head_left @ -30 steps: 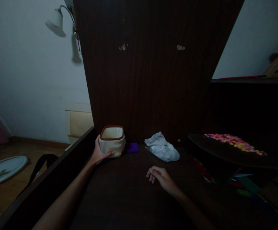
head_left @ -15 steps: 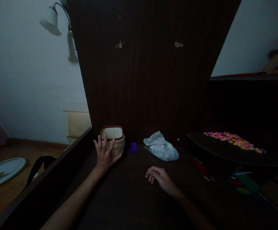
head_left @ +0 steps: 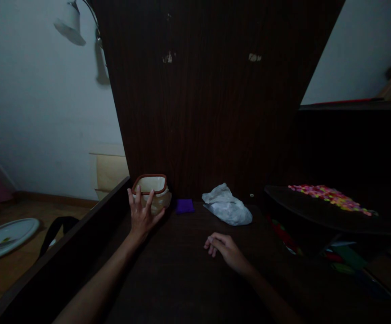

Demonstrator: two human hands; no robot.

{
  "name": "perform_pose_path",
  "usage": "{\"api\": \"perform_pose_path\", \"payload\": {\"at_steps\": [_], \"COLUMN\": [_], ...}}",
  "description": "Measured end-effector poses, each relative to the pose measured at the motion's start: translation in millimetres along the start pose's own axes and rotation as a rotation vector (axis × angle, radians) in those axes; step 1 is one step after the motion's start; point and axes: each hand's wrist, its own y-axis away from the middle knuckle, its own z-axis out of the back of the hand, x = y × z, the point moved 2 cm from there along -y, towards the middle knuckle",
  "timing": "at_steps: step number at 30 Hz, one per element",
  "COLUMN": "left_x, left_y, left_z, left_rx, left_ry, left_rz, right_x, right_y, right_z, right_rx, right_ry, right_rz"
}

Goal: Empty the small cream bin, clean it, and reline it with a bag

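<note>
The left hand [head_left: 141, 222] lies splayed against the brown-rimmed container [head_left: 162, 197] at the table's [head_left: 182, 270] far left corner; uneven finger pressure could tip it. The right hand [head_left: 228, 249] curls loosely, contents unclear in this gloom.

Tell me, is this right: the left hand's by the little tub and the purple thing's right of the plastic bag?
No, the purple thing is left of the plastic bag in the head view; the left hand is indeed by the little tub.
</note>
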Motion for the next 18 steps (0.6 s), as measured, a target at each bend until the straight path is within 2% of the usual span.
{"api": "perform_pose_path", "payload": {"at_steps": [9, 12, 14, 16, 18], "left_x": [-5.9, -16.8, -27.3, -39.6, -51.7], "left_y": [2.0, 6.7, 13.0, 21.0, 29.7], "left_z": [11.8, 21.2, 27.6, 32.3, 34.4], "left_rx": [0.052, 0.067, 0.083, 0.162, 0.339], "left_ry": [0.011, 0.073, 0.138, 0.239, 0.355], "left_rz": [0.007, -0.073, -0.16, -0.243, -0.285], "right_x": [1.8, 6.2, 9.4, 11.2, 11.3], "right_y": [3.5, 9.2, 14.0, 18.9, 23.4], "right_z": [2.8, 9.0, 12.0, 12.1, 9.6], "right_rx": [-0.044, -0.086, -0.106, -0.09, -0.036], "right_ry": [0.104, 0.186, 0.328, 0.522, 0.7], "right_rz": [0.03, 0.076, 0.15, 0.211, 0.22]}}
